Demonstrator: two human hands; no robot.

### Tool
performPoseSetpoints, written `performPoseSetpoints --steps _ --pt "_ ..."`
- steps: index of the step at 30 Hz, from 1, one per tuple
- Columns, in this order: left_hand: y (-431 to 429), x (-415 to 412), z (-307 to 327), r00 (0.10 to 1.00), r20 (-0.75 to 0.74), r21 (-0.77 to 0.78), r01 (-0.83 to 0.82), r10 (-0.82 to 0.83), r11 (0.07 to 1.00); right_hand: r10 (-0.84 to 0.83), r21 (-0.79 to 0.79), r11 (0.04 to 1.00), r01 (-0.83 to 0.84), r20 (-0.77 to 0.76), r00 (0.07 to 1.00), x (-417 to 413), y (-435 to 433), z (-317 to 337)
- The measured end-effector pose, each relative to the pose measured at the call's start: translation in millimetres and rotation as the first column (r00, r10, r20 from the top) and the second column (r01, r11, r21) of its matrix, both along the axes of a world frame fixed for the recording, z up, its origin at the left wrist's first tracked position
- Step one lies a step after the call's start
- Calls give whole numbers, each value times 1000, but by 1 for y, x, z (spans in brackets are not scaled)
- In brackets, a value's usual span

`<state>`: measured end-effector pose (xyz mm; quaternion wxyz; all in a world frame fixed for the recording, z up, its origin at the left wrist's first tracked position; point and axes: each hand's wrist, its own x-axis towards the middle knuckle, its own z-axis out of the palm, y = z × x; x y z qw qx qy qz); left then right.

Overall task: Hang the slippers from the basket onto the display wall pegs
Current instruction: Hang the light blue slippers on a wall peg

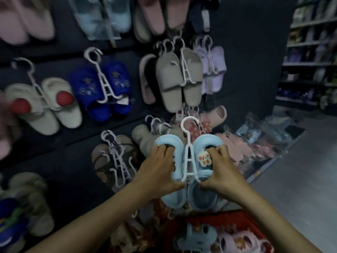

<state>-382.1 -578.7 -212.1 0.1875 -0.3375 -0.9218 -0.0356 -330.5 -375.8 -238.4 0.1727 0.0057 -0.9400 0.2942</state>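
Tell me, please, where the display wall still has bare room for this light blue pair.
Bare wall lies right of the lilac slippers, and left of the brown sandals. It is crowded around the grey slides and behind the light blue pair.

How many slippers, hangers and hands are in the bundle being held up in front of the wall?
Light blue slippers: 2
White hanger: 1
Hands: 2, the left hand and the right hand
Total: 5
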Motion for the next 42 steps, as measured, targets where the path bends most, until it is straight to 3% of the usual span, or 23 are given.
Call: performPoseSetpoints --steps 12,23,30,42 --pt "-72 17 122 966 -199 154 -136 165 979 159 50 987 -151 -272 949 -20 -67 128" --pt "-93 12 271 835 -482 231 -173 267 957 291 81 953 -292 -511 809 -41 -83 282" --pt "-84 -22 362 779 -566 251 -147 268 957 290 128 953 -275 -648 704 -75 -77 363" --pt "-52 -114 458 717 -615 234 -232 329 944 214 246 966 -73 -617 757 -172 -65 465"
